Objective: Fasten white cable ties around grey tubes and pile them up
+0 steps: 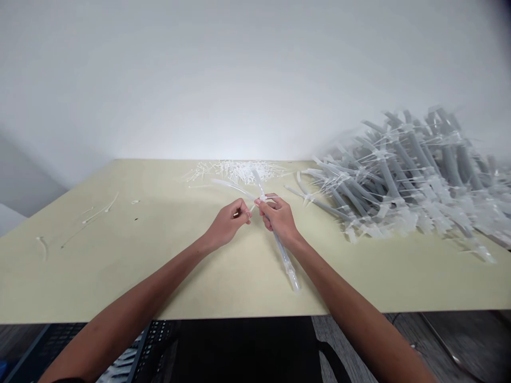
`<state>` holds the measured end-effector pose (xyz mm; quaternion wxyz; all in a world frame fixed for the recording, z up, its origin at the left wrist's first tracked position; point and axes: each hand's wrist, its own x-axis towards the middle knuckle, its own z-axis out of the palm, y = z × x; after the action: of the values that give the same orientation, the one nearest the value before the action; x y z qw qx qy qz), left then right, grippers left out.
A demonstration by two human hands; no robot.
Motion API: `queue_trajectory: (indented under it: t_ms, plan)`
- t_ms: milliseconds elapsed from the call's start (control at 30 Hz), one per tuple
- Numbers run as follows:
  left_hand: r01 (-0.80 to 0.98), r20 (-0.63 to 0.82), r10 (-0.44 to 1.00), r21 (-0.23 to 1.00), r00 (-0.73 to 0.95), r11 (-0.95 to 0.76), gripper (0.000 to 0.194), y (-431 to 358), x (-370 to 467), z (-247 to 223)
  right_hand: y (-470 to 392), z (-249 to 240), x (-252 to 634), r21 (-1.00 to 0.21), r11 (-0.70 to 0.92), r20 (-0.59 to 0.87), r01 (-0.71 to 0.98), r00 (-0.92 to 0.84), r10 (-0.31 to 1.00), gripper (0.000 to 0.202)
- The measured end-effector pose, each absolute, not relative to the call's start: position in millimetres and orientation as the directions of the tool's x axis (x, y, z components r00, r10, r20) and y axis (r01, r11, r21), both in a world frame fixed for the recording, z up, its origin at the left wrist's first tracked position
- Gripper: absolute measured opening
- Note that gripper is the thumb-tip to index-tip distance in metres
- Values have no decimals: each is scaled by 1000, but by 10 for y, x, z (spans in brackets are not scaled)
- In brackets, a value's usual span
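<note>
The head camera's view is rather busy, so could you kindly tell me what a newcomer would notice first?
Probably the large heap of gray tubes bristling with thin ties, on the table's right side. Next, in the centre, the right hand grips a translucent tube, the left hand close beside it. Beyond them lie scattered white cable ties.

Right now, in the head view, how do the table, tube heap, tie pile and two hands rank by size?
1. Table
2. Tube heap
3. Tie pile, left hand, right hand: too alike to rank
</note>
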<state>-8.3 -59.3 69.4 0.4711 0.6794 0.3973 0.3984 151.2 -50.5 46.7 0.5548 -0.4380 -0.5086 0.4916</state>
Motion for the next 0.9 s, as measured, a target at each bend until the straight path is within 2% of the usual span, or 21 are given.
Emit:
queue_trajectory:
  t_ms: [133,333,500,700,900]
  plan:
    - [130,140,916,971,377,-202,15,-605,-90,692,-527,519,1523,-982,150,153,-116,-18,988,33]
    - [-37,56,913,998,403,-45,26,-518,-88,626,-583,582,1495,-983,156,163,-94,-71,984,38]
    - [-50,119,930,993,347,-108,28,-499,-32,609,-605,564,1445,-987,146,152,-61,-108,982,39]
    - [-36,259,920,965,296,-260,25,-528,13,587,-623,596,1466,-981,75,109,-180,-184,977,42]
    - [63,157,876,976,455,-207,41,-491,-54,502,-611,623,1477,-953,-7,63,-303,-223,973,40]
